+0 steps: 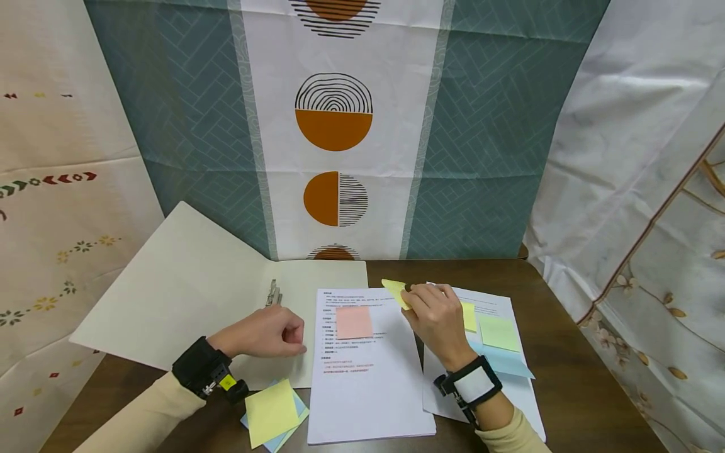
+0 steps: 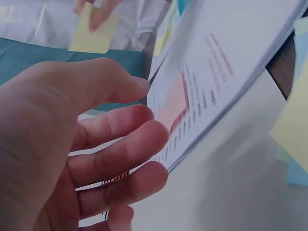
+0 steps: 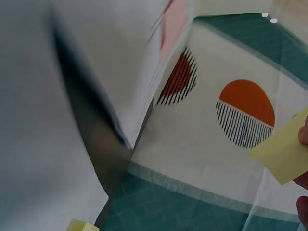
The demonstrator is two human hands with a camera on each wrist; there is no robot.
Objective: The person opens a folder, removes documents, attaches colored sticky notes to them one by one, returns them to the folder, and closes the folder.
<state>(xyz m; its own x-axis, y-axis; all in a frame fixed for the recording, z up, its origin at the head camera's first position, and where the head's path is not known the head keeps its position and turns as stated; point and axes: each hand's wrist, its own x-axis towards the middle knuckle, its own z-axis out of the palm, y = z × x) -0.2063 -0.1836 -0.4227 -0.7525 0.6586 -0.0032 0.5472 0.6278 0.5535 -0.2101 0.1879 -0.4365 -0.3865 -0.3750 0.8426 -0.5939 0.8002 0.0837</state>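
Observation:
My right hand (image 1: 436,321) pinches a yellow sticky note (image 1: 394,290) between thumb and fingers, raised over the gap between two sets of printed sheets. The same note (image 3: 284,149) shows at the right edge of the right wrist view. A pink sticky note (image 1: 354,323) lies on the upper part of the middle paper stack (image 1: 374,409). Left of that stack, my left hand (image 1: 266,333) hovers over the open white folder (image 1: 187,283). Its fingers (image 2: 144,139) curl loosely around nothing in the left wrist view.
On the right-hand sheets (image 1: 523,402) are a yellow note (image 1: 469,316), a green note (image 1: 498,333) and a blue note (image 1: 506,362). Several loose sticky notes (image 1: 273,412) lie at the front. A metal clip (image 1: 274,294) sits on the folder. Patterned cloth (image 1: 481,126) hangs behind the table.

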